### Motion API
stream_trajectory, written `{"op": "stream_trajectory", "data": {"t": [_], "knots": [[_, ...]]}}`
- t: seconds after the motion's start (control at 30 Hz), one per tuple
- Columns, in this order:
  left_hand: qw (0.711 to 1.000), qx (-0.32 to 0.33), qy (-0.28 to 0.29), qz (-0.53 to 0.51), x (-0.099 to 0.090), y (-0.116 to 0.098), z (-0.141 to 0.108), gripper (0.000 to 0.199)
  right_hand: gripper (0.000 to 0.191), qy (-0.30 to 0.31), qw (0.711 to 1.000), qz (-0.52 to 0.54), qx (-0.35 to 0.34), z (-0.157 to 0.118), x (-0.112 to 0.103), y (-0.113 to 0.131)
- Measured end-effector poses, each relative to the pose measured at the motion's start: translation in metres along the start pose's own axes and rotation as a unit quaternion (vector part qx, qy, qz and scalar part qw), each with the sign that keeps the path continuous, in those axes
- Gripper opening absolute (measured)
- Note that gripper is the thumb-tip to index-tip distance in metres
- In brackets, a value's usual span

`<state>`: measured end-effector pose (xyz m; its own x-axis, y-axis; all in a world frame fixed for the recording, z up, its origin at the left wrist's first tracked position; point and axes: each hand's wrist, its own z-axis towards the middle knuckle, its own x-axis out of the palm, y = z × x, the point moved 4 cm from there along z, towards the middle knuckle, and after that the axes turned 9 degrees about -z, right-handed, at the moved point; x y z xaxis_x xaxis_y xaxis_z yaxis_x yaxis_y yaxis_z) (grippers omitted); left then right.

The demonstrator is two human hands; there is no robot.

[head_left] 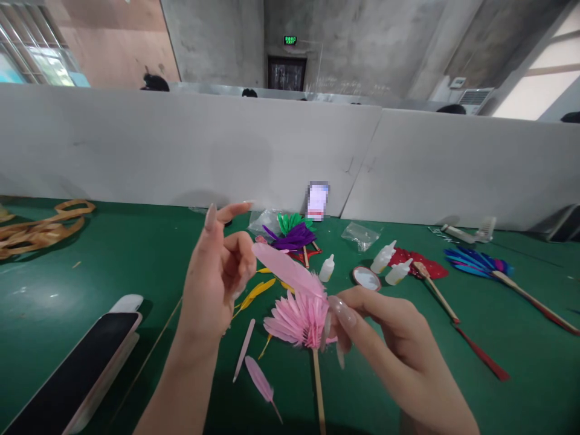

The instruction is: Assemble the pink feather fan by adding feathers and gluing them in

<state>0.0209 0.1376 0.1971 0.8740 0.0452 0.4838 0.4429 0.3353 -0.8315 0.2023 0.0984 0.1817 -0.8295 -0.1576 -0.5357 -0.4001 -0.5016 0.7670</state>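
A loose pink feather [287, 269] is pinched by its lower end between the thumb and fingers of my right hand [385, 344]. My left hand [220, 272] is raised at the feather's tip, with thumb and index finger apart and the other fingers curled. Whether it touches the tip I cannot tell. Below the held feather lies a fan of pink feathers [294, 320] on a thin wooden handle [318, 386]. On the green table beside it are another pink feather [260, 379], a slim pale stick [244, 350] and yellow feathers [256, 295].
Behind are purple feathers [292, 237], green feathers [290, 222] and a propped phone [318, 200]. White glue bottles [327, 269], a round mirror-like disc [366, 278], a red fan [435, 266] and a blue fan [475, 263] lie rightward. A black-topped object [77, 374] sits left, before a grey partition [136, 145].
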Motion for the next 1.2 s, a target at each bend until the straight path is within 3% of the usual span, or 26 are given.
{"op": "stream_trajectory", "data": {"t": [0.07,0.17,0.23,0.3,0.4,0.57,0.77,0.97,1.2], "knots": [[0.998,-0.032,0.052,0.024,0.005,0.006,-0.001,0.057,0.025,-0.006,1.0,0.018,-0.003,0.0,0.001,0.0],[0.975,-0.075,0.195,0.073,0.016,0.017,-0.01,0.07,0.026,-0.018,0.999,0.039,-0.003,-0.001,0.001,-0.001],[0.953,-0.102,0.267,0.099,0.022,0.023,-0.019,0.065,0.025,-0.016,0.999,0.047,-0.003,-0.001,0.002,0.0],[0.94,-0.124,0.302,0.102,0.027,0.027,-0.027,0.053,0.025,-0.002,0.998,0.06,-0.008,-0.001,0.003,0.0],[0.934,-0.149,0.315,0.076,0.032,0.031,-0.034,0.042,0.024,0.008,0.997,0.079,-0.009,-0.002,0.004,0.001],[0.927,-0.161,0.332,0.07,0.038,0.029,-0.034,0.044,0.033,-0.034,0.993,0.111,0.015,-0.002,0.004,-0.004],[0.919,-0.183,0.346,0.044,0.04,0.026,-0.034,0.046,0.034,-0.003,0.99,0.138,0.034,-0.002,0.005,-0.005],[0.919,-0.201,0.336,0.048,0.036,0.031,-0.036,0.05,0.029,0.078,0.968,0.23,0.062,0.0,0.01,-0.006],[0.92,-0.173,0.347,0.05,0.035,0.029,-0.04,0.045,0.029,0.055,0.971,0.229,0.038,-0.001,0.013,-0.006]]}}
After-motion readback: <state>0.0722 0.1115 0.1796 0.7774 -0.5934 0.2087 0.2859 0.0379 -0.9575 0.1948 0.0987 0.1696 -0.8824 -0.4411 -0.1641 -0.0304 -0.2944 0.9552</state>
